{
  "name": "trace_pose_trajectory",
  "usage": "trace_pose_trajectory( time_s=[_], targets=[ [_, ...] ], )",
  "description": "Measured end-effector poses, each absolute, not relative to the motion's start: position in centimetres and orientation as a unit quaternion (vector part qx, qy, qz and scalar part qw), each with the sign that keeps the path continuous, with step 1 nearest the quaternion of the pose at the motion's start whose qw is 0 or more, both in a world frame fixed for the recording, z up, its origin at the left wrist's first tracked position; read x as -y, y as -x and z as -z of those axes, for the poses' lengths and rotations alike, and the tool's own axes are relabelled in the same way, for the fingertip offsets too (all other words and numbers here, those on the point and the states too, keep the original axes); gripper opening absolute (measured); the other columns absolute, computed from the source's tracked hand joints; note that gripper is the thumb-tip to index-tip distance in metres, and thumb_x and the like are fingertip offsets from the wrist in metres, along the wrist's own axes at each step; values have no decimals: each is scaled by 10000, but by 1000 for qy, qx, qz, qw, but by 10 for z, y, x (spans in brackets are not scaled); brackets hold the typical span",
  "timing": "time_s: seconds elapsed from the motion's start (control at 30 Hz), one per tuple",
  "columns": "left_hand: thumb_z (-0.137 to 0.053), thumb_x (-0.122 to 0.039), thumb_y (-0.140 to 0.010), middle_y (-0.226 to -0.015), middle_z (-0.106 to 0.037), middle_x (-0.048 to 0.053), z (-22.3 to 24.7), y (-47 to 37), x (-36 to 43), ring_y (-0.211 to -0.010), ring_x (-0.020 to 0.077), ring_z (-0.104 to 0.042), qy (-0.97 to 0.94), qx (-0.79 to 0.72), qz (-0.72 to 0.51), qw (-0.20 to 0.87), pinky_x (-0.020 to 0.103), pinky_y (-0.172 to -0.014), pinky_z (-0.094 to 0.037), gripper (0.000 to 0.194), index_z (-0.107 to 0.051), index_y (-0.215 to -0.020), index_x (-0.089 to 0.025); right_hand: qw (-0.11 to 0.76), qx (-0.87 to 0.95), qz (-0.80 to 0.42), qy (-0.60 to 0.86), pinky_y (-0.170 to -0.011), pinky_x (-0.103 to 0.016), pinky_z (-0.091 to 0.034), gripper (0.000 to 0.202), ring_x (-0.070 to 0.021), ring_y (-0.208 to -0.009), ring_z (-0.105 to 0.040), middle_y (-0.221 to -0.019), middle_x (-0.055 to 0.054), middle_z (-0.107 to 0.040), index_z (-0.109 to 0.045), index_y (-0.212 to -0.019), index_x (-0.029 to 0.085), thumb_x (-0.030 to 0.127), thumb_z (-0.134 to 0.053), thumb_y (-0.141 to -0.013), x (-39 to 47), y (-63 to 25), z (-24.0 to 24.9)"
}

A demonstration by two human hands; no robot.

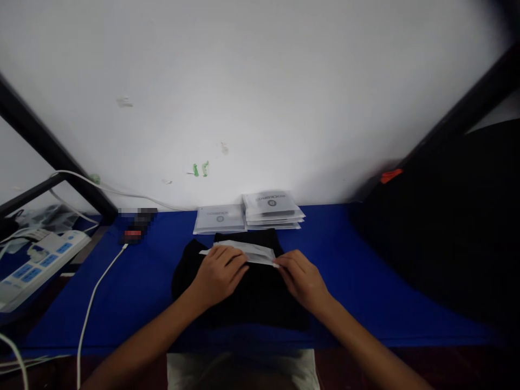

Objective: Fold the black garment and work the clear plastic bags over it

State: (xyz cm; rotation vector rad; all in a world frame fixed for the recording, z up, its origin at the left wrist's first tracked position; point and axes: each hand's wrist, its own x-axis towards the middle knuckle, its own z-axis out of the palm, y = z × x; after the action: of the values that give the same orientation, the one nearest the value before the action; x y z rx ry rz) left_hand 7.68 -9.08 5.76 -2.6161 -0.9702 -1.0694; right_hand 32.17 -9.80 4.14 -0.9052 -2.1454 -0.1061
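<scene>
At the far left a white power strip (38,260) sits at the edge of the blue counter (365,281), and a white cable (95,295) trails from it toward the near edge; a forearm sweeping sideways could snag that cable and drag the strip.

The left hand (217,273) rests flat, fingers spread, on a folded black garment (252,295) in the middle of the counter, its fingertips over the left part of a thin clear packet (249,250) lying across the garment's far edge. Its grip is open and pressing, not pinching.

The right hand (303,279) pinches the packet's right end between thumb and fingers, grip closed on it. The film looks slick and limp, so it may slip out or crease if one hand pulls unevenly, and the soft fold beneath may shift or bunch.

Behind, stacked white packets (272,208) lie against the wall (260,81); a dark bulky heap (450,233) fills the right.
</scene>
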Motion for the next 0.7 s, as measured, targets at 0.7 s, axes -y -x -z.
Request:
trace_pose_trajectory(
  time_s=[0.7],
  targets=[
    [-537,-139,-912,-820,-695,26,-53,-20,80,-779,183,-587,871,314,342,161,336,-701,-439,131,-640,-881,-214,401,853,71,326,-612,-285,-488,200,-182,-759,-575,-794,-59,-662,-605,-851,207,93,-461,-929,81,-319,-44]
  ],
)
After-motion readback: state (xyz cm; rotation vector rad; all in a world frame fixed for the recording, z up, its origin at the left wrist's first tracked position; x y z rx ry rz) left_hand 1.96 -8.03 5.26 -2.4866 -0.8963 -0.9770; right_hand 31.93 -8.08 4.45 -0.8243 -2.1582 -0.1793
